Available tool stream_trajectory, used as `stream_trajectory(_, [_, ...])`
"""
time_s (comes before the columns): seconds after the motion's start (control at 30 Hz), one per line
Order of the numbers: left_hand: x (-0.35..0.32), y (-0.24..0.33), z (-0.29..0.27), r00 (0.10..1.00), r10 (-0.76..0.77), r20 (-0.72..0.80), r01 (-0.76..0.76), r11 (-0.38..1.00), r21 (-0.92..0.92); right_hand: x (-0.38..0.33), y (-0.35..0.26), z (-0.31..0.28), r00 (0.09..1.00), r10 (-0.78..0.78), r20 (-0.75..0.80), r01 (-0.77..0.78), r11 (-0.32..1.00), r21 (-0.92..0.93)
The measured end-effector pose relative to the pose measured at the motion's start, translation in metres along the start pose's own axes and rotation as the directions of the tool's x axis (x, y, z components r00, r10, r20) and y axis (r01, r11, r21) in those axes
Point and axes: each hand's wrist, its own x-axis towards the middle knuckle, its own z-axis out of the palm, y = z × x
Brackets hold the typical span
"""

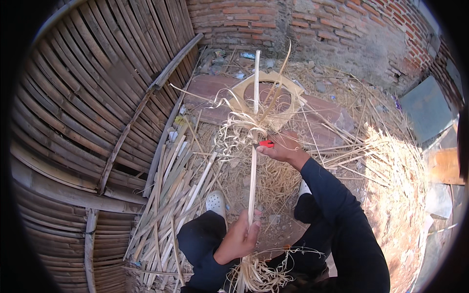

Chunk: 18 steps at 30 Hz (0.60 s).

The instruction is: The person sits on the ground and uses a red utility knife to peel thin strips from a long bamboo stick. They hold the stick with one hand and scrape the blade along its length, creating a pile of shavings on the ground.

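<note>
A long, pale bamboo strip [252,185] runs upright through the middle of the head view. My left hand [238,238] is closed around its near part, between my knees. Farther up the strip, my right hand [285,148] grips a red-handled knife [266,143]. The knife meets the strip, though shavings and fingers hide most of its blade. Thin curled shavings [233,134] cluster just beyond it, some seemingly still attached to the strip. More curls [264,274] hang at the strip's near end, below my left hand.
A light board with a round hole [238,95] lies beyond my hands on a reddish-brown plank [210,84]. Many split strips [163,210] are piled left. A slatted bamboo wall [97,97] stands left, a brick wall [332,29] behind. Straw-like shavings [395,176] cover the right-hand ground.
</note>
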Motion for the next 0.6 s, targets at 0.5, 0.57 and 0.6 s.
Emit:
stream_trajectory(0.5, [0.006, -0.002, 0.001, 0.997, -0.044, -0.06, 0.013, 0.895, -0.445, -0.034, -0.049, -0.021, 0.973, -0.024, 0.231, -0.008, 0.991, 0.137])
stream_trajectory(0.57, [0.007, 0.004, -0.002, 0.999, -0.015, -0.029, 0.0, 0.885, -0.465, -0.058, -0.053, -0.007, 0.974, -0.185, 0.129, 0.159, 0.969, 0.189])
stream_trajectory(0.6, [0.008, 0.005, -0.003, 1.0, -0.001, -0.012, -0.005, 0.882, -0.472, -0.063, -0.053, -0.001, 0.963, -0.26, 0.072, 0.241, 0.947, 0.211])
